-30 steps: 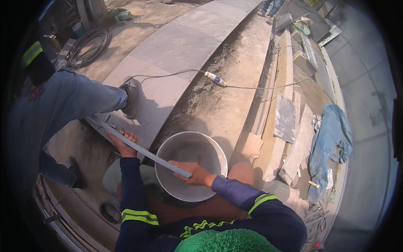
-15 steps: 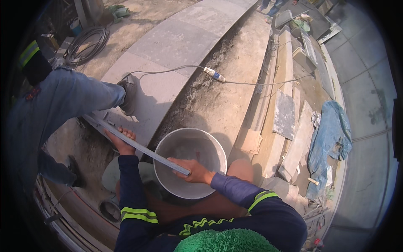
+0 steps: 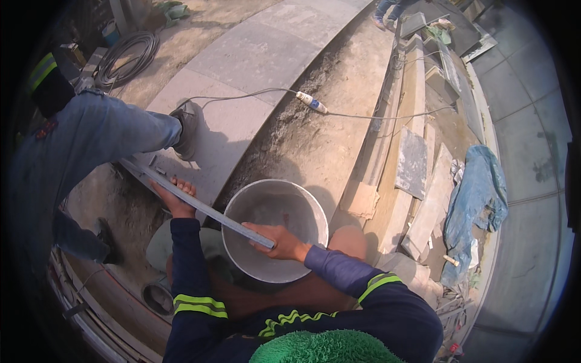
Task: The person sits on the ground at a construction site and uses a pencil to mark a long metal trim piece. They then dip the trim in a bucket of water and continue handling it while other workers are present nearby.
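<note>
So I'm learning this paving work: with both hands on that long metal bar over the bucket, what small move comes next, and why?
Probably lower the metal bar onto the grey slab and the bare ground at its edge. The left hand grips its middle and the right hand its near end, which lies across the bucket, so it looks held above that edge rather than resting on it.

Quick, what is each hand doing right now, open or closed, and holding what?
Left hand: closed on the long metal straightedge.
Right hand: closed on the same straightedge, over the grey bucket.
</note>
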Demonstrator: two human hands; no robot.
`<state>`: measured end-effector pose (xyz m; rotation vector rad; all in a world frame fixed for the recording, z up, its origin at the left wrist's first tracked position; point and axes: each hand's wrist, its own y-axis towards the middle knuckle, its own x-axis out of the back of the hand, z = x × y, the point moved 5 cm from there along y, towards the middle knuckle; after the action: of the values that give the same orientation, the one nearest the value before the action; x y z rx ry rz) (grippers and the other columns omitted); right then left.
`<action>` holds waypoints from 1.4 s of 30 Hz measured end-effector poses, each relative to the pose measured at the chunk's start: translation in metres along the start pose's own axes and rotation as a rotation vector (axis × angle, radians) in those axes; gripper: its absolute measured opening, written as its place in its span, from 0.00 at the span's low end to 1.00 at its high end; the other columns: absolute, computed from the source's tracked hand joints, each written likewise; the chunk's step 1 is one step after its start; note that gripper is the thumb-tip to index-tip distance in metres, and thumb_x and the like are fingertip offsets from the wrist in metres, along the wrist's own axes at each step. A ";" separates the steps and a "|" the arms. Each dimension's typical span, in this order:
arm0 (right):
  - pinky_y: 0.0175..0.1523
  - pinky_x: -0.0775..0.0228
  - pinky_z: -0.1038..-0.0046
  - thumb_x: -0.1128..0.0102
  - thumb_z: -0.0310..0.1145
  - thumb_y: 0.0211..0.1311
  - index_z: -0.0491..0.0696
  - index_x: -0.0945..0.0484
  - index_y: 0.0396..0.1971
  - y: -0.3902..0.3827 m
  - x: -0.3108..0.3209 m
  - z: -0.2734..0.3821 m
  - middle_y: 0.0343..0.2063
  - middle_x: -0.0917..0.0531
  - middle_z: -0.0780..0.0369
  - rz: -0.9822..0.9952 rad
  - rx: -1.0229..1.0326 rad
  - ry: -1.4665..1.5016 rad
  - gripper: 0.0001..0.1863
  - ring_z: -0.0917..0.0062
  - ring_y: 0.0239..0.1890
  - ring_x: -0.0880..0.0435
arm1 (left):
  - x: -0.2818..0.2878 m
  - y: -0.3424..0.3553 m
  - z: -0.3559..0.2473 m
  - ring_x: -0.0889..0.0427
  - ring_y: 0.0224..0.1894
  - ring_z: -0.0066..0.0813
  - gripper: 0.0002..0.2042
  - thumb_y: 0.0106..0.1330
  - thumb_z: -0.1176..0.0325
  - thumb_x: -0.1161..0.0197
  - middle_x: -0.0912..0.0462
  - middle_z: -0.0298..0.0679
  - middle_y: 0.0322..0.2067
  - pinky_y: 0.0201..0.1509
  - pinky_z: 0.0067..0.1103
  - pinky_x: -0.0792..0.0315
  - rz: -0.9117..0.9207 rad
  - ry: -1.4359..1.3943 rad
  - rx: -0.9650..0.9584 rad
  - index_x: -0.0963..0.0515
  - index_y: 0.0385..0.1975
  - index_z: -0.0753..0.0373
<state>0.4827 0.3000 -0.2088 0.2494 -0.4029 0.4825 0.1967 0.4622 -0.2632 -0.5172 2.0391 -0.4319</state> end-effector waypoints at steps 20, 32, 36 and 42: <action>0.56 0.17 0.63 0.29 0.30 0.65 0.50 0.24 0.70 0.003 -0.001 0.008 0.53 0.12 0.49 0.032 -0.127 -0.001 0.32 0.54 0.52 0.10 | 0.001 -0.008 -0.001 0.31 0.13 0.30 0.39 0.61 0.13 0.50 0.34 0.31 0.15 0.17 0.27 0.37 -0.079 -0.008 -0.035 0.33 0.28 0.51; 0.60 0.20 0.65 0.29 0.30 0.64 0.47 0.22 0.68 0.002 0.001 0.006 0.51 0.11 0.50 -0.035 -0.055 -0.023 0.30 0.59 0.52 0.09 | -0.001 -0.007 0.004 0.32 0.14 0.30 0.41 0.59 0.11 0.51 0.36 0.31 0.16 0.18 0.27 0.39 -0.086 0.016 -0.042 0.35 0.30 0.51; 0.64 0.24 0.62 0.30 0.30 0.64 0.47 0.22 0.69 0.001 0.001 0.006 0.51 0.11 0.51 -0.031 -0.033 -0.072 0.31 0.58 0.53 0.09 | -0.004 -0.011 0.001 0.32 0.14 0.30 0.41 0.57 0.11 0.50 0.36 0.31 0.16 0.18 0.26 0.38 -0.096 0.032 -0.047 0.34 0.31 0.51; 0.52 0.16 0.64 0.30 0.28 0.64 0.47 0.23 0.69 0.005 0.003 0.011 0.49 0.11 0.48 -0.063 0.053 -0.099 0.31 0.55 0.48 0.09 | 0.002 -0.005 0.002 0.31 0.15 0.29 0.42 0.57 0.11 0.50 0.34 0.31 0.17 0.20 0.25 0.35 -0.091 0.028 -0.035 0.32 0.32 0.52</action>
<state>0.4789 0.3014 -0.1971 0.3371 -0.4782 0.4203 0.1986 0.4573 -0.2630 -0.6304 2.0588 -0.4611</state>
